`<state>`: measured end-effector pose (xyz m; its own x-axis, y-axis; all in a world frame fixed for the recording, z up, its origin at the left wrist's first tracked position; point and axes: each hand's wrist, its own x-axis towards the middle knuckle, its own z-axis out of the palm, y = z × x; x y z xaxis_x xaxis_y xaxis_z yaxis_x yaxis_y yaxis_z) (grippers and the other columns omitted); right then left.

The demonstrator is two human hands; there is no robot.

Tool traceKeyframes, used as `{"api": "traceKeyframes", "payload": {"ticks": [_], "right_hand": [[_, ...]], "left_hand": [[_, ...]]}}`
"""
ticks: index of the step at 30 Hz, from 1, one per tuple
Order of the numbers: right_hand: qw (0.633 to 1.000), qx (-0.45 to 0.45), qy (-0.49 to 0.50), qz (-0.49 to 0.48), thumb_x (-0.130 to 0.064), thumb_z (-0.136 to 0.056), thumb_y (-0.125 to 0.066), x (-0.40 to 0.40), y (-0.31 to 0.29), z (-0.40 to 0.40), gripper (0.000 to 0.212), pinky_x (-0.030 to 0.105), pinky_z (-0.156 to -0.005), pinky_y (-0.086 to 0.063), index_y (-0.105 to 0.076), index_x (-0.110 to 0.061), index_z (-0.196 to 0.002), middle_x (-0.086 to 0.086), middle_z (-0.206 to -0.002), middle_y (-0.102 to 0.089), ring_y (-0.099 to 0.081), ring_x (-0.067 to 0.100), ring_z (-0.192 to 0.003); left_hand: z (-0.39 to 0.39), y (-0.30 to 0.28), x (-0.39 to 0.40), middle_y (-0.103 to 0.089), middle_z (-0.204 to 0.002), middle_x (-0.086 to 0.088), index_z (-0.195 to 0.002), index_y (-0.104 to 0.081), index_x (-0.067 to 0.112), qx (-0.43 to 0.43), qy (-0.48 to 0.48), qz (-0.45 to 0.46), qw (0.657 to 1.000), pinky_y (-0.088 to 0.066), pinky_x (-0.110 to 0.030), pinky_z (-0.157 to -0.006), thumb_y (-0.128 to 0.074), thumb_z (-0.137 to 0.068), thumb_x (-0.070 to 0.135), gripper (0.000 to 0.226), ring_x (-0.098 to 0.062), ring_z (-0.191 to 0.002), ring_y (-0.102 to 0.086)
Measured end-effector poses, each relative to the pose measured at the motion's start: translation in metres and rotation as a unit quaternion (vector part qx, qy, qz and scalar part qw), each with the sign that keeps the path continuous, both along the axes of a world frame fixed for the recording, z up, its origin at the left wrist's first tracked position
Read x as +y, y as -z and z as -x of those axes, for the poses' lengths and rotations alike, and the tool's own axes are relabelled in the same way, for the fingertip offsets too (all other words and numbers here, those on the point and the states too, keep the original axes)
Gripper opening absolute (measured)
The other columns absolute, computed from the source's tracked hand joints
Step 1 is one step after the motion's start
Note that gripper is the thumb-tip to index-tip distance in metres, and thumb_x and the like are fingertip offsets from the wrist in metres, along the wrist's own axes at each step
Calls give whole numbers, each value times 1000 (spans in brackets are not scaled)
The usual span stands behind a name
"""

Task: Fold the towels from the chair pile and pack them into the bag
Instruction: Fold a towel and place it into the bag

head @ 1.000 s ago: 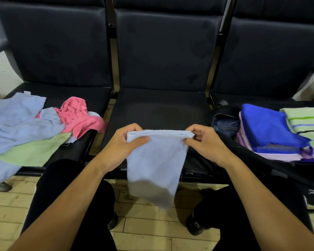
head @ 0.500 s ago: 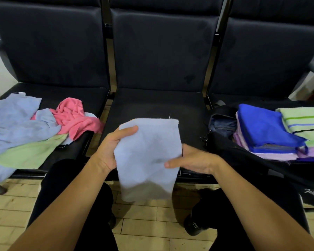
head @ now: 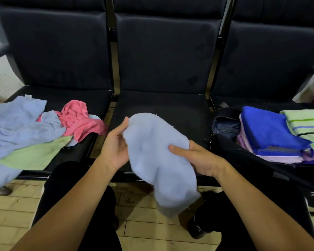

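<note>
Head view: my left hand and right hand hold a light blue towel between them over the middle seat's front edge, thumbs on top, its lower end hanging blurred. Unfolded towels lie heaped left; folded towels fill the black bag right.

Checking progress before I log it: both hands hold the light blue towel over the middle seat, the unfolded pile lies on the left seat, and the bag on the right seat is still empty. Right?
Not quite. The head view shows the bag already holds folded towels. The rest stands: the left hand and right hand hold the light blue towel, and the pile lies on the left seat.
</note>
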<state>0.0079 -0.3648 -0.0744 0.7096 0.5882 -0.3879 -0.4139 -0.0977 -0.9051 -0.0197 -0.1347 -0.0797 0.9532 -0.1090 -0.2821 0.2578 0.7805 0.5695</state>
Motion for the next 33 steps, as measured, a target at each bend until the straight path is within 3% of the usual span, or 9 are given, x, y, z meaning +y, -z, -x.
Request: {"api": "traceKeyframes", "payload": {"ticks": [5, 8, 11, 16, 23, 25, 28, 31, 33], "right_hand": [[991, 40, 102, -72, -31, -86, -64, -7, -12, -2, 41, 35, -85, -60, -64, -17, -124, 8, -120, -72, -70, 23, -109], [989, 36, 130, -66, -34, -91, -62, -12, -12, -6, 41, 39, -89, -58, -63, -17, -128, 8, -121, -71, -68, 25, -112], [989, 15, 148, -1, -36, -97, -59, -15, -8, -11, 32, 38, -86, -56, -66, -18, -123, 6, -115, -74, -71, 22, -105], [985, 54, 161, 39, -21, -101, -56, -14, 6, -15, 25, 34, -75, -58, -67, -16, -122, 8, -108, -76, -73, 24, -99], [982, -51, 180, -34, 11, -98, -47, -13, -1, -19, 37, 24, -58, -55, -73, -6, -78, 6, -80, -74, -70, 17, -72], [977, -80, 193, -36, 10, -97, -49, -14, 1, -18, 42, 21, -56, -52, -67, -11, -66, -3, -79, -73, -68, 10, -68], [962, -106, 247, -54, 8, -93, -58, -12, 6, -23, 31, 28, -67, -55, -56, -17, -76, 2, -97, -74, -70, 18, -86], [946, -126, 295, -37, 1, -96, -58, -12, 11, -27, 41, 28, -57, -40, -41, -23, -67, 1, -69, -49, -47, 15, -64], [942, -144, 302, -8, -6, -96, -60, -13, 13, -28, 46, 33, -59, -30, -39, -25, -59, 2, -67, -37, -32, 20, -64]], "left_hand": [[4, 17, -23, -56, -139, -12, -136, -57, 13, 38, 110, -38, 992, -35, -48, -111, -37, -92, 68, 73, -30, -131, -51], [7, 19, -25, -56, -139, -14, -139, -53, 14, 57, 150, -54, 986, -40, -50, -109, -50, -94, 51, 58, -31, -129, -53], [1, 17, -19, -66, -125, -16, -127, -63, 10, 74, 123, -160, 977, -52, -46, -95, -63, -91, 25, 38, -31, -115, -64], [-3, 25, -15, -70, -114, -15, -124, -63, 13, 132, 94, -207, 965, -52, -48, -95, -61, -93, 19, 32, -33, -108, -67], [0, 3, -9, -76, -87, -8, -77, -80, 12, -66, 14, -295, 953, -58, -26, -71, -52, -90, -7, 36, -20, -88, -72], [1, 1, -6, -76, -92, -9, -83, -78, 5, -85, 1, -318, 944, -58, -25, -69, -55, -88, -5, 25, -23, -93, -72], [-2, 5, -4, -74, -102, -8, -97, -72, 13, -95, -44, -331, 938, -59, -31, -73, -63, -84, -8, 27, -27, -96, -69], [-6, 11, -2, -71, -91, -12, -90, -62, 10, -74, -99, -308, 943, -55, -34, -68, -61, -86, -10, 21, -26, -85, -67], [-8, 12, -2, -67, -87, -15, -79, -55, 10, -53, -136, -303, 942, -53, -34, -65, -64, -87, -5, 19, -27, -80, -65]]}}
